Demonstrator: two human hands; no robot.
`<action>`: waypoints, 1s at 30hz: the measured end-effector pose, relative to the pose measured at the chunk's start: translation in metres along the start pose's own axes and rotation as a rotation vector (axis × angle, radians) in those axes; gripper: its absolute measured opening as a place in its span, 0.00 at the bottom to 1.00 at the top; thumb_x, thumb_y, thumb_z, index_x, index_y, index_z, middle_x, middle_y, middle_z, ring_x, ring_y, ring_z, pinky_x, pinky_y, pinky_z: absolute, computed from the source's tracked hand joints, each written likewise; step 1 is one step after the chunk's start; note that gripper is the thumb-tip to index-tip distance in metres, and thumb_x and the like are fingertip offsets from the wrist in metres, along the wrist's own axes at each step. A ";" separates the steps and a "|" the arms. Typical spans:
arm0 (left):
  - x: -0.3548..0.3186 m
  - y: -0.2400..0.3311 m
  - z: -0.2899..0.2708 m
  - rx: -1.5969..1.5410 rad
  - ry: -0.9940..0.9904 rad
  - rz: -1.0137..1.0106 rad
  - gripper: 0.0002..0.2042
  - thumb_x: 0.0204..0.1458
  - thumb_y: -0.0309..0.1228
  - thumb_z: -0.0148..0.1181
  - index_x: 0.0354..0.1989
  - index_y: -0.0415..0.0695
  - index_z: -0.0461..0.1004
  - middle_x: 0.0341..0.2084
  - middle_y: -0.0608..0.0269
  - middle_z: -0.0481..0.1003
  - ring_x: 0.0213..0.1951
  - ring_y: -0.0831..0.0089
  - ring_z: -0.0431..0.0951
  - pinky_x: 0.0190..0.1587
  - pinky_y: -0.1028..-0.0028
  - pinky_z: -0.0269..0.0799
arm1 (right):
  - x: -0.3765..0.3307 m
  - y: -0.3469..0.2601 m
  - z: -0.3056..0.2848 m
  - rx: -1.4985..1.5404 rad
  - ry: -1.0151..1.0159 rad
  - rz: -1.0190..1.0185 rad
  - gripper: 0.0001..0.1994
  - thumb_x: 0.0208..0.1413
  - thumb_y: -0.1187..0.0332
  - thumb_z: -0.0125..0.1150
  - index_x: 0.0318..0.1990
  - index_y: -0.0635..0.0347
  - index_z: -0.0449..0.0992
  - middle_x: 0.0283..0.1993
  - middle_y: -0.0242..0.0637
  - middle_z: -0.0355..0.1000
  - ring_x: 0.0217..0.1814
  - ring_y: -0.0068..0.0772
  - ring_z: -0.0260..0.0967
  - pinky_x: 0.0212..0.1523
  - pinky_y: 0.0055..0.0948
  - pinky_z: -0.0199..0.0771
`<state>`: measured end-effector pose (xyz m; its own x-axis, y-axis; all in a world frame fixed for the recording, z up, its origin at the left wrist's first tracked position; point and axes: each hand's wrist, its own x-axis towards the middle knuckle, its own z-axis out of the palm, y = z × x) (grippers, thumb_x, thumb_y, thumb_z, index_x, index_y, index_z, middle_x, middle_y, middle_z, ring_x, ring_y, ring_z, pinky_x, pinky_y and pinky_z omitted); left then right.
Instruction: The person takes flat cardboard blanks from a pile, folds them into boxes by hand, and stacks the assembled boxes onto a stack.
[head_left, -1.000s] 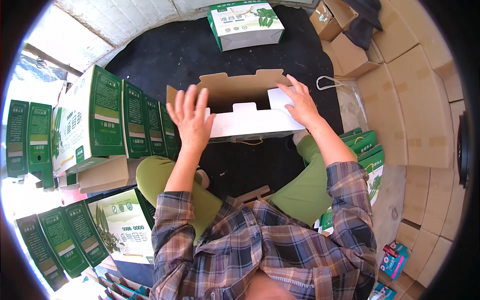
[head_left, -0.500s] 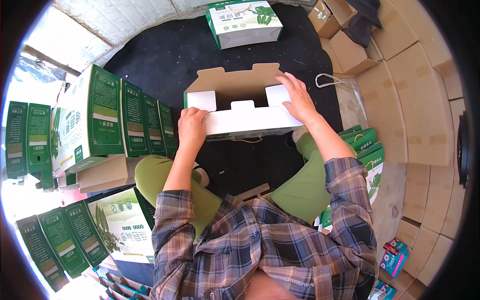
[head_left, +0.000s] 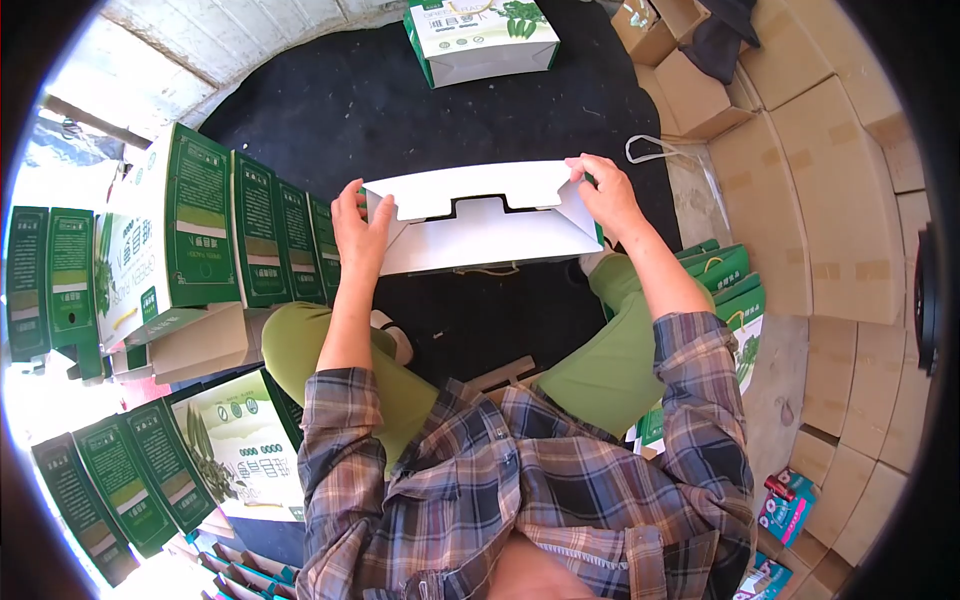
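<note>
A white-and-green cardboard gift box [head_left: 450, 252] stands between my knees with its closing panels facing up. Its far flap [head_left: 455, 187] is folded inward, and the near panel slopes toward it. A dark notched gap runs between the two. At the box's left corner, my left hand [head_left: 362, 228] grips the edge, thumb on the white card and fingers outside. My right hand [head_left: 608, 200] holds the right corner the same way, fingers bent over the far flap's end. The inside of the box is mostly hidden.
A finished gift box [head_left: 482, 50] sits at the far end of the black mat [head_left: 300, 110]. Green boxes [head_left: 205, 220] are stacked at my left, more [head_left: 240, 440] below them. Folded green packages [head_left: 725, 275] lie by my right leg. Brown cartons [head_left: 830, 200] line the right side.
The far flap, upright with its brown inner side showing, is now folded down with white up. The near panel has tilted, and my left hand has moved up to the box's left corner.
</note>
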<state>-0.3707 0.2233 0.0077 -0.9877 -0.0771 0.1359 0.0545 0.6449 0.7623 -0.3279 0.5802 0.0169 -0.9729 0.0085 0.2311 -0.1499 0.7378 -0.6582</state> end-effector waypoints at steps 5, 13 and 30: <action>-0.004 -0.006 0.002 0.216 -0.136 0.113 0.36 0.41 0.34 0.68 0.62 0.49 0.60 0.61 0.50 0.53 0.60 0.50 0.55 0.60 0.59 0.57 | 0.000 -0.023 0.000 -0.095 -0.079 0.105 0.15 0.42 0.68 0.65 0.40 0.56 0.72 0.48 0.40 0.69 0.56 0.45 0.62 0.56 0.36 0.63; -0.011 0.011 0.000 0.213 -0.267 0.087 0.37 0.34 0.30 0.72 0.58 0.49 0.65 0.59 0.53 0.56 0.59 0.52 0.57 0.58 0.63 0.62 | -0.012 -0.033 0.016 -0.370 -0.189 0.045 0.31 0.37 0.61 0.70 0.53 0.56 0.67 0.53 0.41 0.63 0.59 0.44 0.56 0.59 0.37 0.61; 0.020 -0.047 0.013 -0.333 0.075 -0.409 0.21 0.50 0.48 0.60 0.44 0.44 0.72 0.34 0.62 0.72 0.37 0.64 0.73 0.41 0.68 0.71 | -0.007 0.040 0.017 0.414 0.177 0.626 0.19 0.58 0.51 0.52 0.42 0.59 0.75 0.35 0.35 0.72 0.39 0.29 0.68 0.38 0.31 0.68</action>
<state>-0.3948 0.2017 -0.0334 -0.9255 -0.3341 -0.1787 -0.2771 0.2754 0.9205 -0.3301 0.5977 -0.0234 -0.8605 0.4749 -0.1843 0.3315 0.2472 -0.9105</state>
